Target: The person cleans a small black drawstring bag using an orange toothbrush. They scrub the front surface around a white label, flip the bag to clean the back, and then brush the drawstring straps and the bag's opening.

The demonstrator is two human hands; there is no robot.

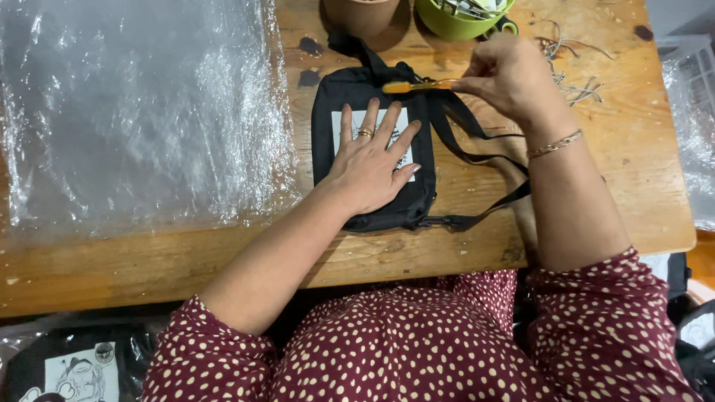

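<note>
Left hand [370,167] is spread flat, palm down, right on the white patch of the black bag [372,145], pinning it to the wooden worktop [611,149]. Right hand [506,74] is pinched shut around a small orange tool [408,87], held over the bag's top edge where the strap [477,156] joins. Can't tell exactly what kind of tool it is, snips probably.

Progress-wise I'd say she's mid trim/finishing: loose thread bits [573,82] sit on the wood to the right, so some cleanup looks done, but the bag isn't in any wrapping. A clear plastic sheet [141,112] lies to the left.

The bag lies flat, near the middle of the worktop, long axis running away from her, top edge toward the green bowl [454,18] and brown cup [365,13]. The tool lies crosswise, left to right, tip pointing left.
</note>
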